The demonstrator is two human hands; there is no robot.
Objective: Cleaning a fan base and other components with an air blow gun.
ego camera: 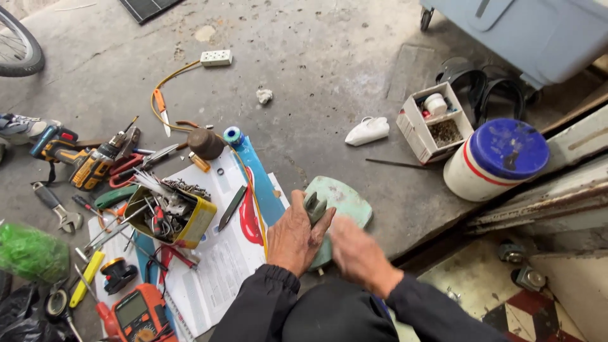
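Concrete floor, stained and gritty, carries everything. At the bottom centre the left hand is closed round a grey-green part that stands up from a pale green plate lying flat on the floor. The right hand is just beside it, blurred, over the plate's near edge; whether its grip is open or closed I cannot tell. Both sleeves are dark.

Left of the hands lies a white sheet with a yellow tin of tools on it. A drill and a wrench lie further left, and an orange meter near the bottom edge. Right of the plate, well apart, stand a white tub with a blue lid and a small open box.
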